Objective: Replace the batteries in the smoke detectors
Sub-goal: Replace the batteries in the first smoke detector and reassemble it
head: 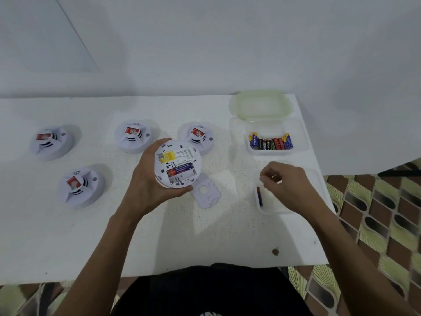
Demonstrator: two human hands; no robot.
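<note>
Our left hand [145, 179] grips upturned smoke detector [176, 165]; compartment open, two batteries [180, 171] seated. Right hand [284, 185] curled over clear tray [268, 208] holding one loose battery [259, 196]; whether it pinches anything we cannot tell, too blurred.

Risks, as we judge:
- spent cells mixed with fresh ones in battery box [239, 137]
- reversed polarity
- detector slipping from one-handed hold

Around: cover plate [206, 195] on table [205, 236], partly hidden by detector. Four other detectors [134, 135] near. Box lid [259, 106] beyond.

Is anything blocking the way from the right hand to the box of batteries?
Nothing visible does. The right hand is above the near clear tray. The battery box sits just beyond it on the table, with its lid folded back and the batteries exposed.
</note>
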